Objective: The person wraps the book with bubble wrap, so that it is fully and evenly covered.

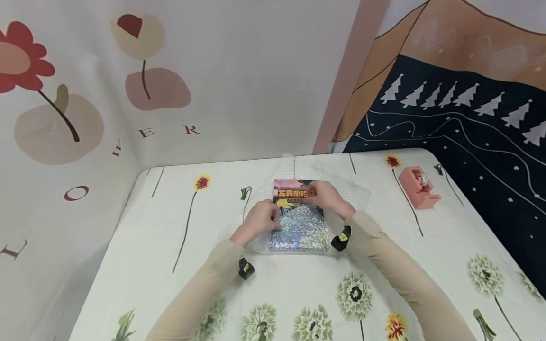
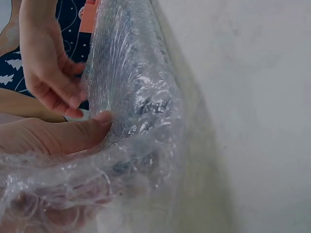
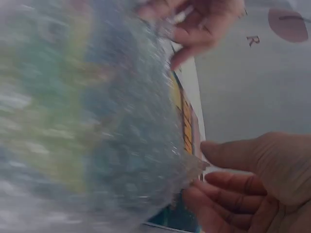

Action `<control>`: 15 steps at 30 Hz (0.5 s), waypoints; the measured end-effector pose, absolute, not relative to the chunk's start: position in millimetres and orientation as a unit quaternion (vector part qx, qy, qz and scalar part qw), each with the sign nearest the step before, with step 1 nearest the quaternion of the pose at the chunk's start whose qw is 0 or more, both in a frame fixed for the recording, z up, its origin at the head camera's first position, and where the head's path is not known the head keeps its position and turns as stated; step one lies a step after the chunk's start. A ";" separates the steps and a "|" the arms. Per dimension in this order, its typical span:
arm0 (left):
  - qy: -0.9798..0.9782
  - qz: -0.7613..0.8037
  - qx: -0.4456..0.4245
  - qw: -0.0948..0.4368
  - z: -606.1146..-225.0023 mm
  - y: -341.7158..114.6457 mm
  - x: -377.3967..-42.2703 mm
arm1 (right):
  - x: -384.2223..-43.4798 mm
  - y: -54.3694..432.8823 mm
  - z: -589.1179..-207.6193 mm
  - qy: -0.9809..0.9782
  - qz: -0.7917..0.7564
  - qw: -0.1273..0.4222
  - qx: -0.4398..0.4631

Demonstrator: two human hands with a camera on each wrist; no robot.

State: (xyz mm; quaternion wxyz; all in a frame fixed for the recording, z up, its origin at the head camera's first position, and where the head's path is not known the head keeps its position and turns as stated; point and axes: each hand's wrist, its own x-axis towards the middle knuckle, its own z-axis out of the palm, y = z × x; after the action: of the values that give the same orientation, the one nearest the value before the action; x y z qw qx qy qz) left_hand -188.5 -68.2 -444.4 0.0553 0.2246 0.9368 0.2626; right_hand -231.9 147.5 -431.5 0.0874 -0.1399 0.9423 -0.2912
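A colorful book (image 1: 291, 193) with large title characters lies on the table, its lower part covered by clear bubble wrap (image 1: 298, 232). At the book's left edge, my left hand (image 1: 258, 218) grips the wrap. The left wrist view has its thumb (image 2: 73, 135) on top of the plastic and the other fingers blurred behind it. My right hand (image 1: 329, 196) is over the book's upper right part. In the right wrist view, its thumb and forefinger pinch a corner of the bubble wrap (image 3: 193, 167), beside a strip of uncovered cover.
More bubble wrap (image 1: 343, 182) spreads flat behind and right of the book. A pink tape dispenser (image 1: 415, 188) stands at the table's back right. The flower-print tablecloth (image 1: 141, 255) meets a printed curtain (image 1: 256, 94) behind and a dark tree-patterned cloth (image 1: 482, 142) on the right.
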 end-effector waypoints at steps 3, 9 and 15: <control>0.937 0.263 0.222 0.057 -443.1 -69.2 -186.9 | -252.6 144.0 -431.7 0.934 -0.317 0.076 -0.144; 0.937 0.262 0.223 0.059 -442.7 -68.6 -186.2 | -285.1 135.9 -436.4 0.934 -0.342 0.039 -0.092; 0.940 0.260 0.214 0.063 -444.6 -68.3 -187.5 | -303.6 130.9 -442.3 0.938 -0.340 0.029 -0.062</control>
State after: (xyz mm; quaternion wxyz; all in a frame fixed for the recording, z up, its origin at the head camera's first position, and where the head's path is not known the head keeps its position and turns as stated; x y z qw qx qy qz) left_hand -187.5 -68.3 -444.6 0.0632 0.2138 0.9396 0.2597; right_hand -303.6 130.9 -442.3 0.0288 -0.0617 0.9379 -0.3401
